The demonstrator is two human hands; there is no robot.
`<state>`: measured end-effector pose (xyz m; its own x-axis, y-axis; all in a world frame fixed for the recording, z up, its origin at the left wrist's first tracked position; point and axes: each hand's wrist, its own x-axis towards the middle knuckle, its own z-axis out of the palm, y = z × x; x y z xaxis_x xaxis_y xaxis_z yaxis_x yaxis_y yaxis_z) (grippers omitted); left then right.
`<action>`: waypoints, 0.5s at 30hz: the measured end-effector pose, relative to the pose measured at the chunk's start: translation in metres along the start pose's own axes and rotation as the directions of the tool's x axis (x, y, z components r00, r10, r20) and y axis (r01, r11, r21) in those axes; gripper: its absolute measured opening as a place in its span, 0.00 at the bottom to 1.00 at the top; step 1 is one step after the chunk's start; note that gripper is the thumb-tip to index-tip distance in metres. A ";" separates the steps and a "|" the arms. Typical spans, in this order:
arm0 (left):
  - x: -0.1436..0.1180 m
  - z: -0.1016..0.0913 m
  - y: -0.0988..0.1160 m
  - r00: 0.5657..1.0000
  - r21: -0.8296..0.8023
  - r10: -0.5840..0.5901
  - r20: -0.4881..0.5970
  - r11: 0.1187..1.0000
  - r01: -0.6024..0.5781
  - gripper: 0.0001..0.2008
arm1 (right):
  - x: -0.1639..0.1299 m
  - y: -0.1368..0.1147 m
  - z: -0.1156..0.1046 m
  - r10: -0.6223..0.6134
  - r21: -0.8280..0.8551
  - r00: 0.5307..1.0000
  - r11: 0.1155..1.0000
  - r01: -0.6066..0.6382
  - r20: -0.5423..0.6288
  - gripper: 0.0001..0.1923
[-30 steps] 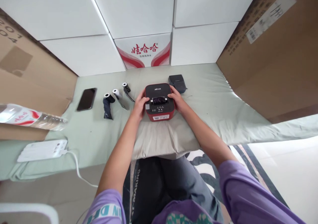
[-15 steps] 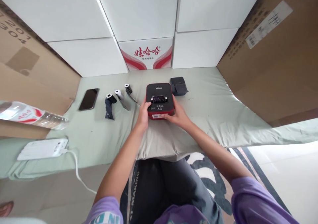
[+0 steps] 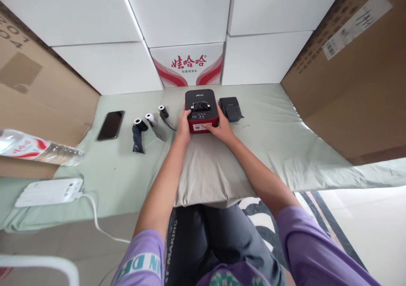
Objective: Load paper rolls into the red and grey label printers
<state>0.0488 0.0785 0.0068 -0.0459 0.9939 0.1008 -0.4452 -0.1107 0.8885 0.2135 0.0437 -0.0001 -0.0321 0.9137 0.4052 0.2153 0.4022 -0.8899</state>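
Here, left hand (image 3: 184,124), right hand (image 3: 223,127), fingers clamped on rounded black-and-red plastic box (image 3: 198,115), back from near edge of green-clothed table (image 3: 203,167).

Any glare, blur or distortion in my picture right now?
Head view: glare streaks the clear plastic bottle; pale floor at right washes out; the brown cardboard carton at right looks stretched, probably lens distortion; small print on the red-and-black boxy device is too soft to read.
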 end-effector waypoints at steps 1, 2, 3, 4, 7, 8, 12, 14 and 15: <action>0.000 -0.001 -0.001 1.000 -0.005 -0.003 0.004 1.000 0.003 0.26 | 0.000 0.000 0.000 0.007 0.007 1.000 1.000 -0.007 -0.003 0.59; 0.000 -0.002 -0.001 1.000 -0.004 -0.010 0.006 1.000 0.010 0.26 | 0.000 0.000 0.001 0.016 0.012 1.000 1.000 -0.016 -0.003 0.58; 0.001 -0.003 -0.002 1.000 -0.001 -0.019 0.005 1.000 0.019 0.26 | -0.001 0.000 0.001 0.024 0.015 1.000 1.000 -0.024 -0.003 0.58; 0.001 -0.005 -0.003 1.000 0.003 -0.024 0.004 1.000 0.024 0.26 | -0.001 -0.001 0.002 0.031 0.013 1.000 0.999 -0.031 -0.003 0.58; 0.003 -0.012 -0.008 1.000 0.018 -0.005 -0.010 1.000 0.005 0.27 | -0.005 -0.006 0.001 0.034 -0.018 0.999 0.999 -0.035 -0.020 0.55; 0.003 -0.015 -0.010 1.000 0.036 0.017 -0.024 0.999 -0.017 0.27 | -0.007 -0.009 -0.001 0.023 -0.028 0.999 0.999 -0.025 -0.039 0.53; -0.002 -0.022 -0.013 0.985 0.172 0.156 -0.075 0.975 -0.142 0.27 | -0.014 -0.022 -0.017 -0.089 -0.029 0.976 0.996 0.085 -0.199 0.35; -0.008 -0.021 -0.010 0.978 0.215 0.203 -0.047 0.958 -0.189 0.28 | -0.014 -0.023 -0.031 -0.146 -0.070 0.936 0.989 0.130 -0.320 0.28; -0.011 -0.019 -0.009 0.976 0.225 0.215 -0.029 0.953 -0.203 0.29 | -0.012 -0.021 -0.039 -0.163 -0.111 0.909 0.985 0.130 -0.383 0.27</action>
<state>0.0358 0.0689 -0.0106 -0.1664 0.9466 0.2762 -0.2142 -0.3081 0.9269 0.2471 0.0217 0.0216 0.3095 0.7429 0.5936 0.3164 0.5082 -0.8010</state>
